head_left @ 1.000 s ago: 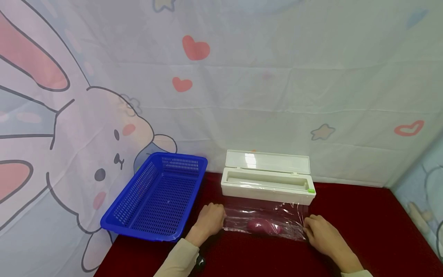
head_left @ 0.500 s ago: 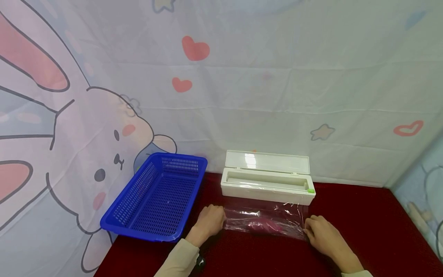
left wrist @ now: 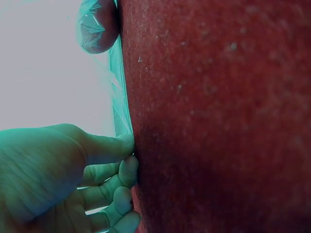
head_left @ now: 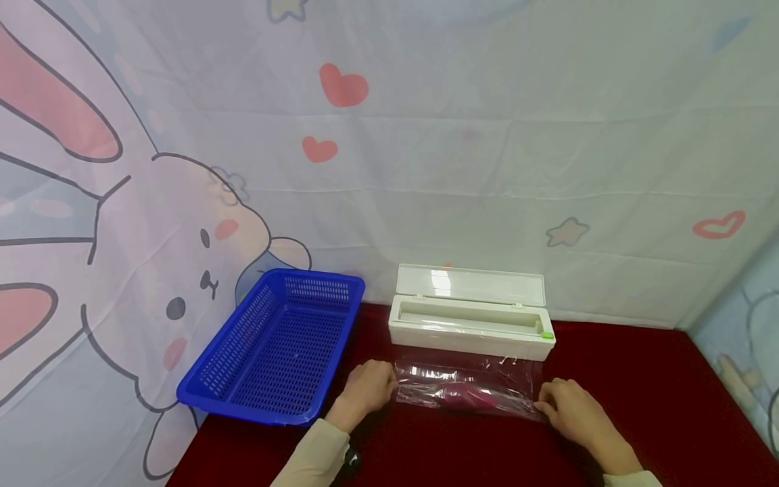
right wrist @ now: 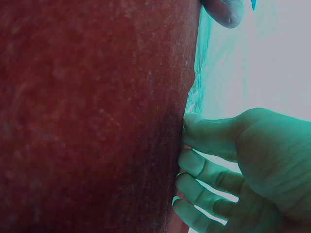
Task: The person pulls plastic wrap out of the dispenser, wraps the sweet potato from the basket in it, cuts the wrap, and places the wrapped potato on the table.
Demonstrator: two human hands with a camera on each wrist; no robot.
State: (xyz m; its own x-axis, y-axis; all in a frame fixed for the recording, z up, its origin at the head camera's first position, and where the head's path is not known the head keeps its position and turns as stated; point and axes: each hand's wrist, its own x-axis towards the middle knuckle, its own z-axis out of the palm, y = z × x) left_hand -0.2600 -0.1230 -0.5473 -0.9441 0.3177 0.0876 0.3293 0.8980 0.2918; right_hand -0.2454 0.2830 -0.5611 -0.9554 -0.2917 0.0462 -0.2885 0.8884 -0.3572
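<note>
A sheet of clear cling film [head_left: 429, 373] lies over a rounded, elongated purplish-pink thing [head_left: 467, 397] on the table. My left hand [head_left: 368, 387] pinches the film's near left corner; in the left wrist view, its thumb and index finger [left wrist: 127, 170] meet at the edge. At the near right corner, my right hand [head_left: 571, 409] pinches the film between thumb [right wrist: 206, 133] and fingers, low against the cloth. Both wrist views show one end of the wrapped purplish-pink thing [left wrist: 101, 29] at the top. Its exact kind is unclear through the film.
Behind the film stands a white cling film dispenser [head_left: 471, 341], its clear lid [head_left: 471, 285] raised, with a roll inside and a green slider [head_left: 547, 335] at the right. A blue perforated basket [head_left: 231, 414] is at the left. Dark red cloth [head_left: 645, 399] covers the table; a printed curtain hangs behind.
My right hand has shifted slightly to the right, still pinching the film. The film's right side looks smoother and tauter. My left hand has moved very little.
</note>
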